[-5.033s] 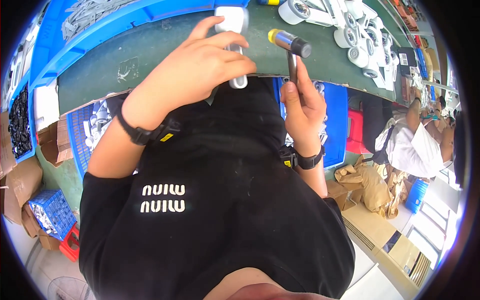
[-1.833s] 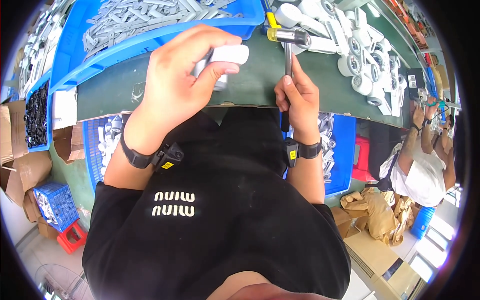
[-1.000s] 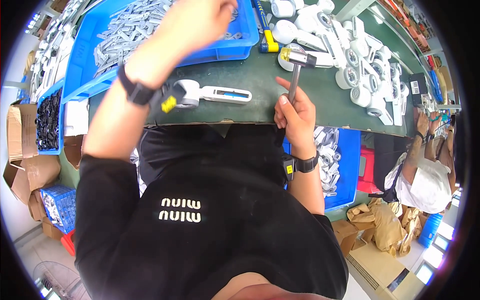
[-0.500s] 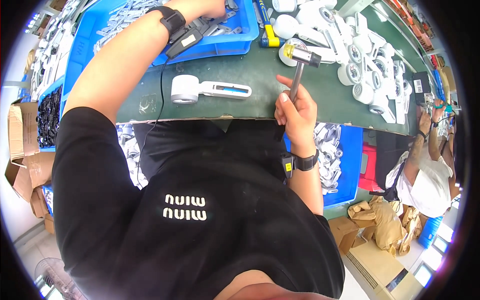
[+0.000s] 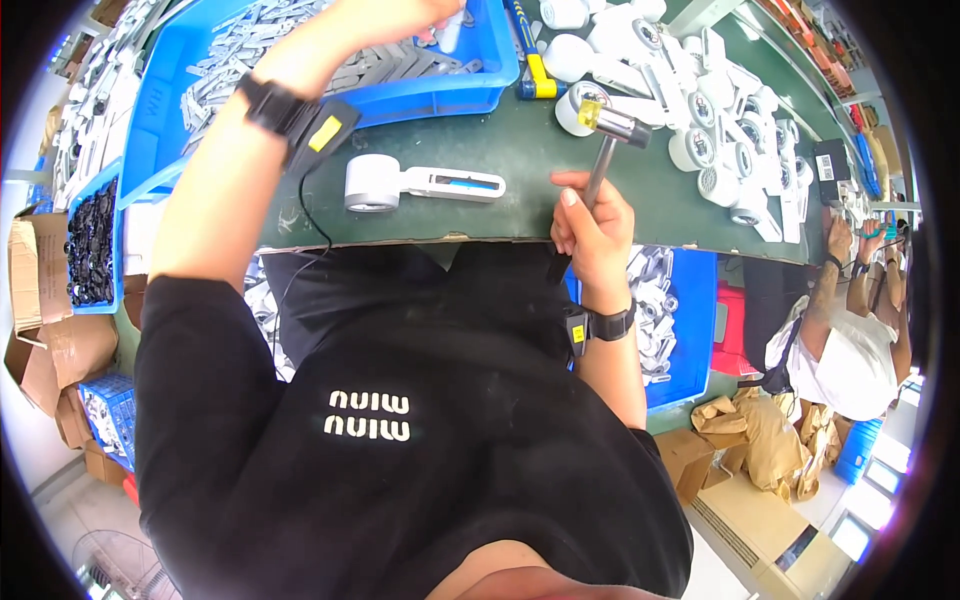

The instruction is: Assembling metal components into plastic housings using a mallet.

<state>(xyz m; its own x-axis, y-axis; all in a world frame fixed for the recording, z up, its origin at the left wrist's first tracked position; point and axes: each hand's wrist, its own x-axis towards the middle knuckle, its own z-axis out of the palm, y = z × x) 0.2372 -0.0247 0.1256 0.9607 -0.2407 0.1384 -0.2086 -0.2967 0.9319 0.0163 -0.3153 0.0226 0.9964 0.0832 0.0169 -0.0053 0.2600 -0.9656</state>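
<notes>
At the far edge my left hand [image 5: 425, 14] is over the blue tray [image 5: 440, 100], partly cut off by the top of the picture. Its closed fingertips pinch a flat light-grey plastic piece [image 5: 453, 32]. Under it lie many similar grey strips [image 5: 385, 68]. My right hand [image 5: 597, 230] is wrapped round the handle of a small hammer [image 5: 616, 124], which has a yellow and a black face and points head up. Between my hands, a white part [image 5: 372, 182] with a round head and a long slotted handle lies on the green table [image 5: 420, 222]; neither hand touches it.
A heap of white round-headed parts [image 5: 700, 140] covers the table's right side. A yellow-and-blue hammer [image 5: 538, 75] lies beside the tray. Black pieces fill a blue bin [image 5: 92, 245] at left. A blue bin [image 5: 690, 330] sits below the table edge. A co-worker [image 5: 840, 350] is at right.
My left hand has risen off the strips in the tray with a grey piece, and its forearm has swung left. My right hand keeps the hammer almost where it was.
</notes>
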